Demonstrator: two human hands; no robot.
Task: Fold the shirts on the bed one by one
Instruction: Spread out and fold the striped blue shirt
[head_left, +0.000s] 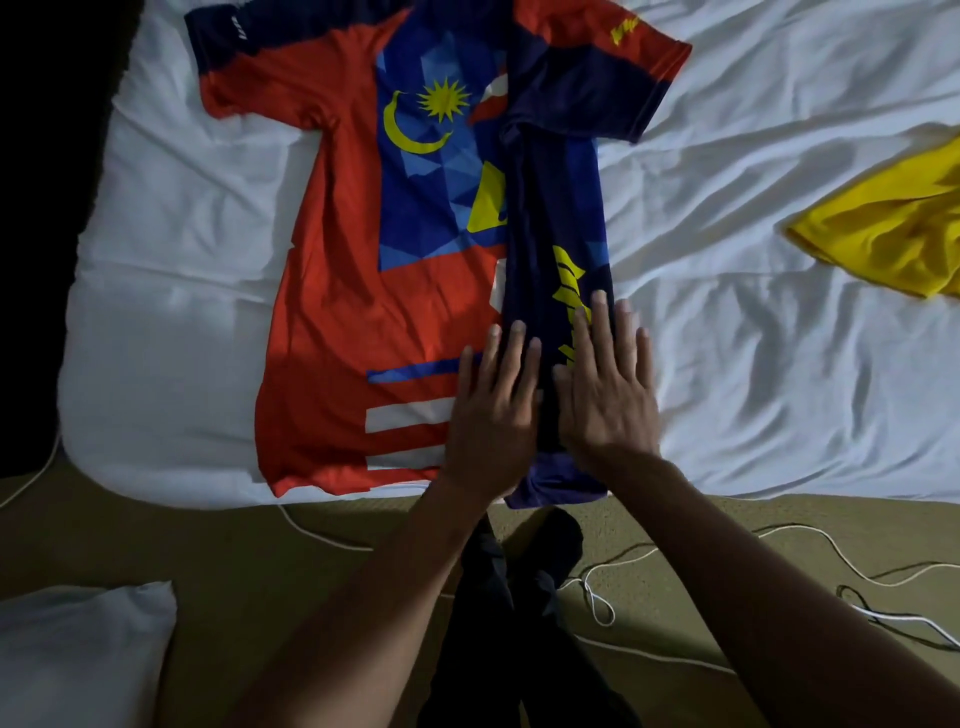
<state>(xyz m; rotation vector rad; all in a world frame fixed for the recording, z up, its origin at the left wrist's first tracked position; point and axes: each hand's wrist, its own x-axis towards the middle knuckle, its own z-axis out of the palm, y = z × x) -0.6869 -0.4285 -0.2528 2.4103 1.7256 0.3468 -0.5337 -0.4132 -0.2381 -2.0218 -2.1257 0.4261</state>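
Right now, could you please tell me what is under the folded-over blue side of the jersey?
Under the folded flap lies the rest of the jersey, its print there hidden. The left hand and right hand press flat on top.

Two shirts (363, 322) (883, 228), two hands (493, 410) (608, 400), one pillow (78, 654), perhaps two cables (597, 597)

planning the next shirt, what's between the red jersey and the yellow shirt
Nothing but wrinkled white sheet between jersey and yellow shirt, in the head view.
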